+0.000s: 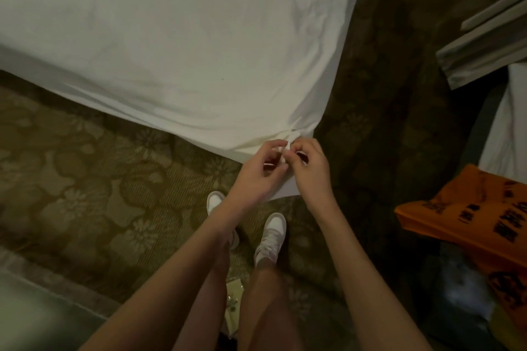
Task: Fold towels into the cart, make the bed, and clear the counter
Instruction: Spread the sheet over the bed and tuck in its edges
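Matt white cloth sheet (pixel 182 37), patterned carpet (pixel 85 179)

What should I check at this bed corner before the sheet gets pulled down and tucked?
1. Both hands on the fabric: ok, the left hand and right hand pinch the bunched corner of the white sheet.
2. Sheet top smooth: not ok, creases fan out from the corner.
3. Corner seated over the mattress: cannot tell, hidden under the hands.
4. Footing clear: ok, both white sneakers stand on bare carpet.
5. Orange bag clear of the corner: ok.
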